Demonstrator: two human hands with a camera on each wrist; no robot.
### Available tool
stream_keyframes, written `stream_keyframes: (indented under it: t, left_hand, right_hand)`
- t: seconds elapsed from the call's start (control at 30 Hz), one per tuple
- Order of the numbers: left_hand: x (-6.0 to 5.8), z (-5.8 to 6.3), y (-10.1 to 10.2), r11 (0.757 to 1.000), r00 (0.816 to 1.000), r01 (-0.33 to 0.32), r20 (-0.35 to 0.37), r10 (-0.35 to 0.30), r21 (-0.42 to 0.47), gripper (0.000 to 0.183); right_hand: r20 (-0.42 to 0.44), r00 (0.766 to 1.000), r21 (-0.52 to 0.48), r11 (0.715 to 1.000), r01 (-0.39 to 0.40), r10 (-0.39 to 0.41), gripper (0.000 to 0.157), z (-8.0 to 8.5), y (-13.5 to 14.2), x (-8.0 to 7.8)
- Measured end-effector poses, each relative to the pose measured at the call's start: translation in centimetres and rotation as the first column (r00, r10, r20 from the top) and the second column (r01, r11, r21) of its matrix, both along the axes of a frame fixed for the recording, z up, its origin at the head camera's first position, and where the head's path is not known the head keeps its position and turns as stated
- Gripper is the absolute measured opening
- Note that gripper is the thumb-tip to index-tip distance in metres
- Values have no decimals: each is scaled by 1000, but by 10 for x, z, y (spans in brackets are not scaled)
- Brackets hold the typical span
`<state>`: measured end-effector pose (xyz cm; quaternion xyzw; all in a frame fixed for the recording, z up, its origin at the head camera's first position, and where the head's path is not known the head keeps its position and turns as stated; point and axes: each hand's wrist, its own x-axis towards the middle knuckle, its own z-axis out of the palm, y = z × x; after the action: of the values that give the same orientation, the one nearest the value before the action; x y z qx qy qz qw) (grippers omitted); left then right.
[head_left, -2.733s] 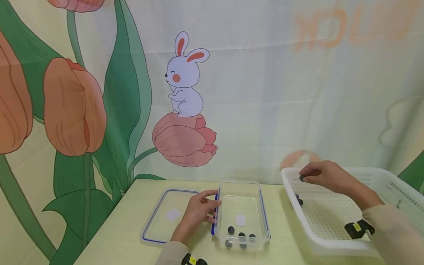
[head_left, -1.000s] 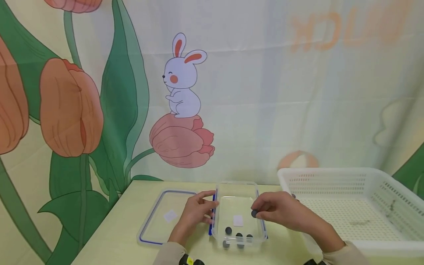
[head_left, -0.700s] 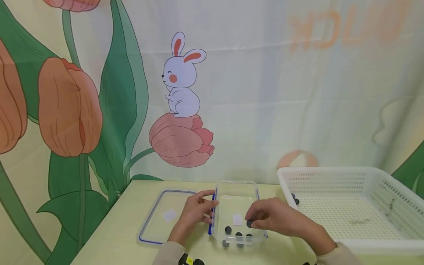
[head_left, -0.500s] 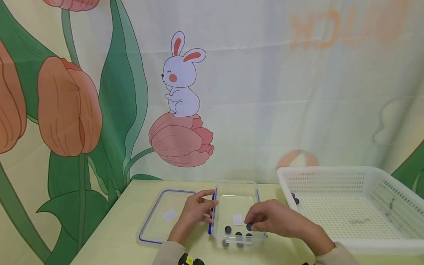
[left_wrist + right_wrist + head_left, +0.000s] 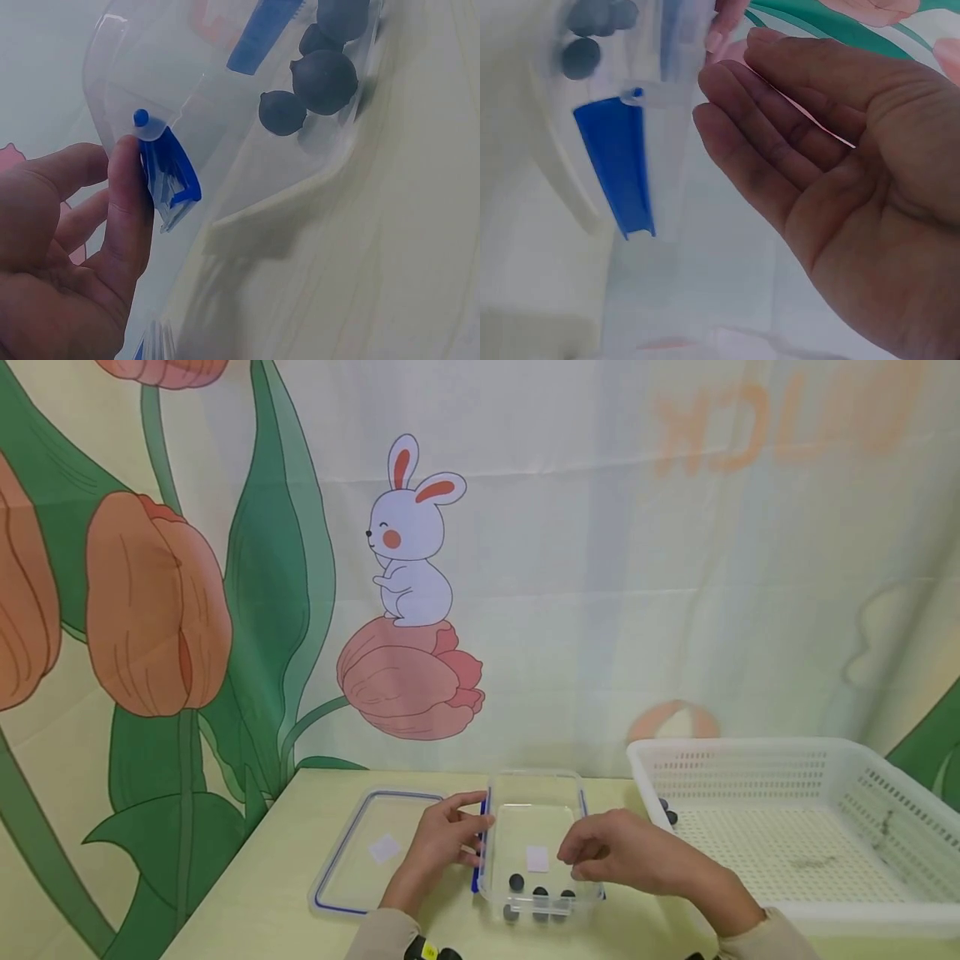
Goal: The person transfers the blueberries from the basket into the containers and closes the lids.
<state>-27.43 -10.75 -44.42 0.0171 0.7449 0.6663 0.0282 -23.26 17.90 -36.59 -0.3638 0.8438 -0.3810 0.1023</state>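
Note:
A clear food storage box (image 5: 536, 818) with blue clips stands uncovered on the table. Several dark, round blueberries (image 5: 516, 882) lie at its near end, also visible through the wall as blueberries (image 5: 324, 81) in the left wrist view. My left hand (image 5: 442, 839) holds the box's left rim, thumb by the blue clip (image 5: 171, 172) and other fingers partly hidden behind. Over the right rim hovers my right hand (image 5: 626, 852), its fingers loosely bent with nothing between them, as the right wrist view of that hand (image 5: 855, 157) confirms.
Left of the box lies its clear lid (image 5: 352, 860) with a blue seal. A large white perforated basket (image 5: 750, 914) stands at the right; a couple of blueberries (image 5: 671, 817) sit by its left wall. A printed curtain (image 5: 562, 568) hangs behind the table.
My right hand came from the basket with a blueberry, lowered it into the box and let it go beside the others. My left hand stayed at the rim.

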Motion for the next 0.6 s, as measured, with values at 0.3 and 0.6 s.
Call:
stream_keyframes:
  t: [0.3,0.6]
  left_hand:
    - [2,1,2,1000,1000,4,1,-4,-1,49]
    - [2,2,-1,1000,1000,-7,2,7,-3,50]
  right_hand:
    - [-19,995,-81,992,94,-96,15,34,35,1]
    - [-97,983,-38,987,154,-157,15,73,69,-12]
